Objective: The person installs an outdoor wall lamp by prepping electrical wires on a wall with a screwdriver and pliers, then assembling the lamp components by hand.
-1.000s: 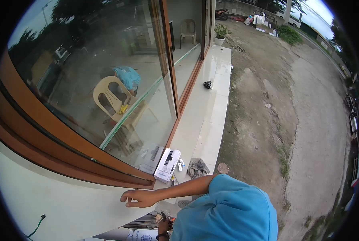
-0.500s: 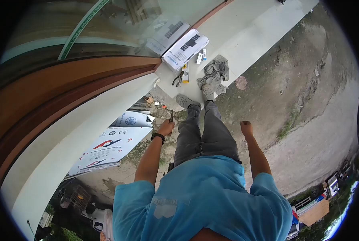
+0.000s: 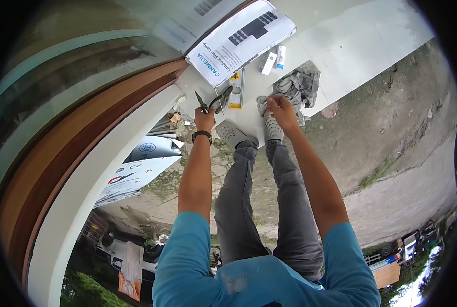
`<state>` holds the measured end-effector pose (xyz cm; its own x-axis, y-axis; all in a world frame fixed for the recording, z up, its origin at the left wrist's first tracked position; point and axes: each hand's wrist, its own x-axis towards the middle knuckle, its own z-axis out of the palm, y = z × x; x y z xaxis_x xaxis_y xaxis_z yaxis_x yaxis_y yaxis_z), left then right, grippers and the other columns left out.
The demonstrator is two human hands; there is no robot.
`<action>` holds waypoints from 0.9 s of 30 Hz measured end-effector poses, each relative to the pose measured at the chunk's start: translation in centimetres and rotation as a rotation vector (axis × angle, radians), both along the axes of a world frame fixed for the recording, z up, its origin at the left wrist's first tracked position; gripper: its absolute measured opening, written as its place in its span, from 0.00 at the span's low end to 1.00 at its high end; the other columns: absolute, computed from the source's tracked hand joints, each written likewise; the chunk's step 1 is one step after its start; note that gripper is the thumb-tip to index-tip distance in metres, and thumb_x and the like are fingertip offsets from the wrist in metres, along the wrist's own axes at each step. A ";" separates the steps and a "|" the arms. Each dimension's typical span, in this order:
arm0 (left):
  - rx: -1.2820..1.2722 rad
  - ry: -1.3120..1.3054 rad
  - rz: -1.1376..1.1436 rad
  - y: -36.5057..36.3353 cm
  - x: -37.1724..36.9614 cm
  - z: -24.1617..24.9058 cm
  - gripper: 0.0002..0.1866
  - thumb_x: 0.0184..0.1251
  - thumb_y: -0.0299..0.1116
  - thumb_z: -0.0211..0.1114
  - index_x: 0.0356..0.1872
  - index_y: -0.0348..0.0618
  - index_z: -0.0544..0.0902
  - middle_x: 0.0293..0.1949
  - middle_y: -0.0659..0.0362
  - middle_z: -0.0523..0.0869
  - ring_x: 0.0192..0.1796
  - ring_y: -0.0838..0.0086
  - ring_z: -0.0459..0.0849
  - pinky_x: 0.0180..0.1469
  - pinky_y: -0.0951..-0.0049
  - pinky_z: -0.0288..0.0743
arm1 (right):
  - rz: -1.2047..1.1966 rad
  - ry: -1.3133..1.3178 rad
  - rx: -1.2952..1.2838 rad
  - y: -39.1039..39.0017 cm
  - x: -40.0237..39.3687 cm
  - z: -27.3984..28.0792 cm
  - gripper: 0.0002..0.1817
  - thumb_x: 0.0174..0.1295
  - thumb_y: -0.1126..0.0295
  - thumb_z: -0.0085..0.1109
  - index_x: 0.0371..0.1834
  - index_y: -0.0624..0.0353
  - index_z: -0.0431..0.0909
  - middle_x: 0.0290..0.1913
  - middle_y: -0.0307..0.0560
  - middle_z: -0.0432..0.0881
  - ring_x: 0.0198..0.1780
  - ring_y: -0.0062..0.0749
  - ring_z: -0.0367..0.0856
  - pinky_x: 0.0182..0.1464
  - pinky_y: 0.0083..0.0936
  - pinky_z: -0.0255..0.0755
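My left hand (image 3: pixel 204 121), with a dark band at the wrist, is closed around a dark pointed tool (image 3: pixel 201 102) that looks like pliers. Its narrow tip points up and away from me. Just right of it, a second dark-handled tool (image 3: pixel 222 98) lies on the pale ledge beside a yellow-and-white package (image 3: pixel 236 92). My right hand (image 3: pixel 283 113) hovers above my right shoe, its fingers bent and pressed together; whether anything small is in them I cannot make out. A crumpled grey rag (image 3: pixel 299 88) lies just beyond that hand.
An outdoor wall lamp box (image 3: pixel 241 41) rests against the glass panel. Two small boxes (image 3: pixel 274 60) stand near it. The pale ledge (image 3: pixel 353 56) drops to rough ground on the right. Printed sheets (image 3: pixel 131 176) lean by the curved white wall edge (image 3: pixel 103 179) at left.
I am bent further forward, and the ledge and box look closer. Both hands have moved forward, the left with its tool toward the other tool, the right to above the shoe.
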<state>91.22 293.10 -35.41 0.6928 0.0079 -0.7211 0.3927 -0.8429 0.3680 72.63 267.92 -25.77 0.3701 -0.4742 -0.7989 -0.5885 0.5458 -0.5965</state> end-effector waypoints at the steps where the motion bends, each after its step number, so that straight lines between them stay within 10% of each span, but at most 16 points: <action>1: 0.021 -0.042 -0.036 0.3 0.9 -2.4 0.35 0.63 0.48 0.78 0.59 0.29 0.77 0.50 0.41 0.87 0.49 0.46 0.88 0.53 0.52 0.82 | -0.047 0.001 0.049 -0.5 0.0 -1.2 0.19 0.73 0.59 0.63 0.53 0.65 0.80 0.41 0.42 0.87 0.40 0.23 0.84 0.43 0.23 0.76; 4: 0.180 -0.427 -0.177 -1.2 0.3 -3.3 0.36 0.66 0.49 0.75 0.63 0.28 0.77 0.53 0.40 0.83 0.55 0.45 0.85 0.60 0.53 0.78 | -0.014 0.065 0.108 -1.8 0.0 -3.0 0.18 0.76 0.57 0.61 0.57 0.59 0.79 0.44 0.35 0.86 0.43 0.18 0.84 0.45 0.22 0.76; 8: -0.508 -0.018 0.505 -7.6 2.1 2.5 0.41 0.73 0.66 0.62 0.73 0.40 0.73 0.66 0.53 0.78 0.67 0.63 0.75 0.67 0.53 0.67 | -0.142 0.004 0.256 -2.8 5.0 -2.9 0.33 0.74 0.47 0.63 0.67 0.65 0.73 0.53 0.45 0.84 0.53 0.28 0.84 0.52 0.28 0.78; 15: -0.652 0.375 0.513 -10.1 6.3 3.3 0.43 0.64 0.68 0.69 0.73 0.53 0.73 0.67 0.57 0.77 0.69 0.65 0.70 0.69 0.43 0.59 | -0.251 -0.119 0.271 -4.5 12.4 -3.7 0.53 0.68 0.39 0.66 0.78 0.72 0.55 0.73 0.64 0.63 0.69 0.51 0.72 0.65 0.45 0.77; 20: -0.867 0.093 0.664 -8.5 6.6 5.1 0.27 0.65 0.31 0.79 0.59 0.33 0.76 0.58 0.50 0.85 0.62 0.66 0.83 0.64 0.66 0.77 | -0.274 -0.156 0.334 -5.6 12.5 -5.0 0.52 0.67 0.39 0.67 0.78 0.71 0.56 0.72 0.61 0.64 0.67 0.50 0.73 0.63 0.46 0.77; 23: -0.952 0.100 0.556 -8.3 6.2 10.1 0.19 0.70 0.27 0.74 0.57 0.35 0.77 0.55 0.51 0.87 0.56 0.69 0.87 0.60 0.69 0.81 | -0.301 -0.173 0.314 -5.3 12.5 -4.7 0.50 0.67 0.40 0.68 0.76 0.69 0.59 0.69 0.57 0.68 0.65 0.48 0.75 0.62 0.45 0.76; 24: -0.957 0.099 0.483 -8.7 6.0 12.0 0.18 0.70 0.25 0.73 0.56 0.37 0.77 0.54 0.52 0.87 0.55 0.71 0.87 0.59 0.70 0.81 | -0.298 -0.206 0.340 -5.4 12.2 -5.0 0.65 0.62 0.40 0.73 0.83 0.71 0.37 0.73 0.66 0.63 0.69 0.56 0.73 0.63 0.49 0.77; 27: -0.933 0.033 0.315 -10.7 4.4 14.5 0.17 0.69 0.22 0.72 0.55 0.38 0.77 0.52 0.54 0.87 0.52 0.75 0.85 0.58 0.72 0.79 | -0.302 -0.231 0.363 -5.5 11.2 -3.7 0.64 0.64 0.40 0.71 0.83 0.69 0.37 0.75 0.65 0.63 0.70 0.56 0.72 0.64 0.52 0.75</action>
<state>95.57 282.38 -20.89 0.7364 -0.3933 -0.5506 0.5711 -0.0751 0.8174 83.84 262.37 -29.49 0.4455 -0.2945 -0.8455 -0.2481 0.8668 -0.4326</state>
